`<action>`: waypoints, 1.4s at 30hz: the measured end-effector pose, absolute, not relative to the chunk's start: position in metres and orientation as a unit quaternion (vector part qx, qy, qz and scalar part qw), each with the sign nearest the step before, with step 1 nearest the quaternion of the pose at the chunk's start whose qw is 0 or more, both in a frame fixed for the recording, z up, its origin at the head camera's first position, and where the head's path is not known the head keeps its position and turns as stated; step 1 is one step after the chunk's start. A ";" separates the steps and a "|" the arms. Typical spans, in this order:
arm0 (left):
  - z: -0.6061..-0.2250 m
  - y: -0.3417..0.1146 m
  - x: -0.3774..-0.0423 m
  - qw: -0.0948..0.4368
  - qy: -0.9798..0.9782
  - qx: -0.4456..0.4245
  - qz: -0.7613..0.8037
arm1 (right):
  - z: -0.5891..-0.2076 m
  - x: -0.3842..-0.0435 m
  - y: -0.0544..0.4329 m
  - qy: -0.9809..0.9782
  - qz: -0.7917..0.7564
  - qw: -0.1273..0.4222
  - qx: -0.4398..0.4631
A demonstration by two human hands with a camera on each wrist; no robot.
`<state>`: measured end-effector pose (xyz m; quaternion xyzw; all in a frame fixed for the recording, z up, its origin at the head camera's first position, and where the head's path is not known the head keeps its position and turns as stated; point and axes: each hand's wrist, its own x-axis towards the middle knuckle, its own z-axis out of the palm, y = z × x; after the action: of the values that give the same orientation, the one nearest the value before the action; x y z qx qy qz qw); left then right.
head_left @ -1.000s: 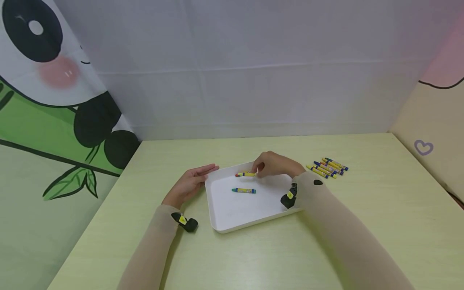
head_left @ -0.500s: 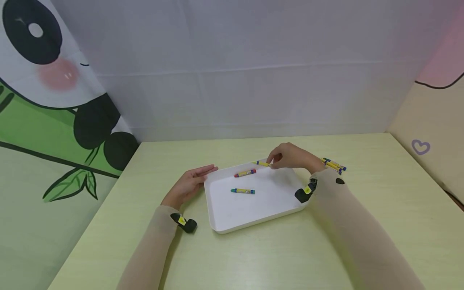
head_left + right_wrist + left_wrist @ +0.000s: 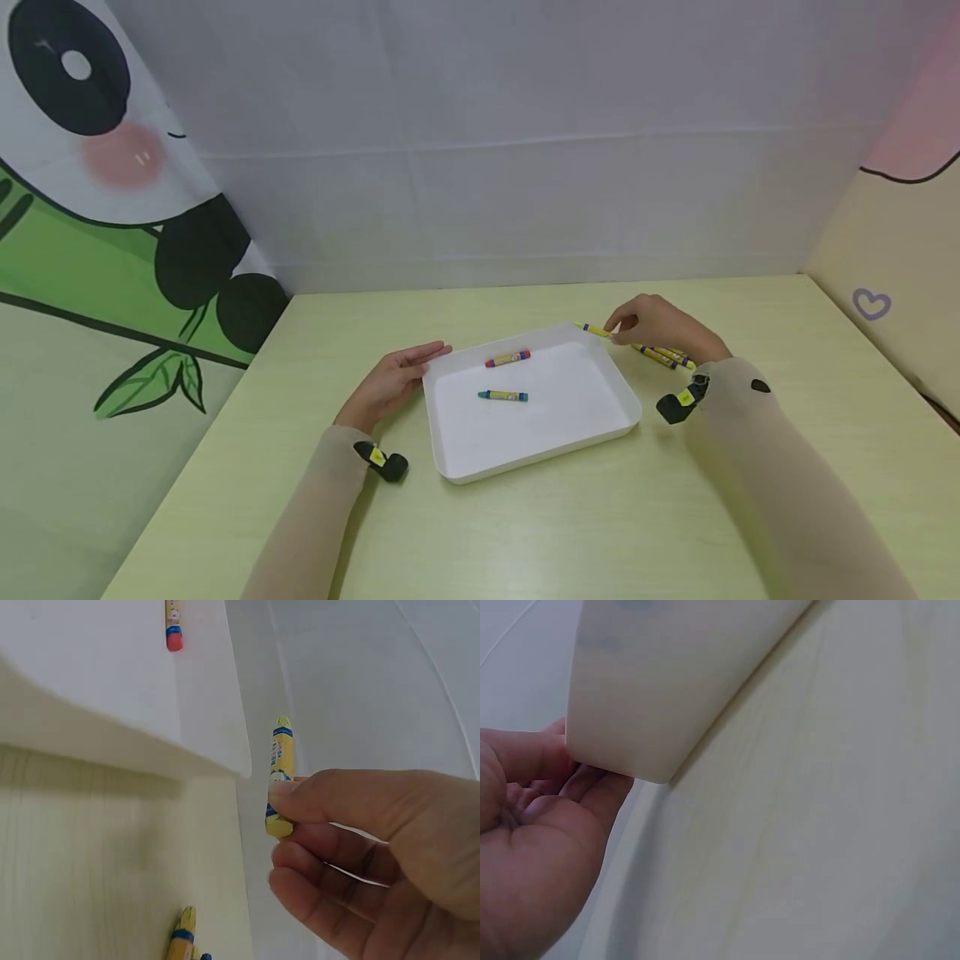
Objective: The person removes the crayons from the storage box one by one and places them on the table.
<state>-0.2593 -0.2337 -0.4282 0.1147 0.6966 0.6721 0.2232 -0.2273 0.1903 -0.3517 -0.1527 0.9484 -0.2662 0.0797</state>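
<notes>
A white tray (image 3: 558,417) lies slightly askew on the table, with a red crayon (image 3: 507,358) and a green crayon (image 3: 502,396) inside it. At the tray's far left corner my left hand (image 3: 384,385) grips the rim, thumb and fingers against the corner in the left wrist view. Between thumb and forefinger, my right hand (image 3: 669,327) pinches a yellow crayon (image 3: 281,750) near its blunt end. That crayon is held by the tray's far right corner, its tip pointing left. Several more crayons (image 3: 654,357) lie on the table, partly covered by my right hand.
The light wooden table (image 3: 510,533) runs back to a pale cloth wall (image 3: 525,200). A printed panda panel (image 3: 112,275) rises on the left, and a beige panel (image 3: 892,250) with a heart stands to the right.
My right hand has moved right from above the tray, carrying the yellow crayon past its far right corner, near the crayon pile. The left hand and tray have stayed put.
</notes>
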 end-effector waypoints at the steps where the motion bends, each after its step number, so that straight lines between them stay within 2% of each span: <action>1: -0.428 -0.234 -0.259 0.223 0.696 0.115 0.672 | -0.353 -0.226 0.195 0.949 -0.265 0.079 -0.149; 7: -0.429 -0.233 -0.259 0.221 0.699 0.121 0.669 | -0.363 -0.219 0.215 0.954 -0.259 0.075 -0.134; 18: -0.427 -0.233 -0.257 0.223 0.701 0.119 0.667 | -0.380 -0.211 0.239 0.954 -0.256 0.104 -0.115; 29: -0.427 -0.232 -0.257 0.222 0.698 0.120 0.670 | -0.392 -0.209 0.244 0.957 -0.246 0.118 -0.102; 42: -0.427 -0.233 -0.256 0.223 0.699 0.117 0.669 | -0.388 -0.206 0.241 0.957 -0.246 0.130 -0.084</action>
<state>-0.2564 -0.2335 -0.4266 0.1174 0.6989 0.6693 0.2231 -0.2057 0.2411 -0.3879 -0.0845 0.9569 -0.2455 0.1299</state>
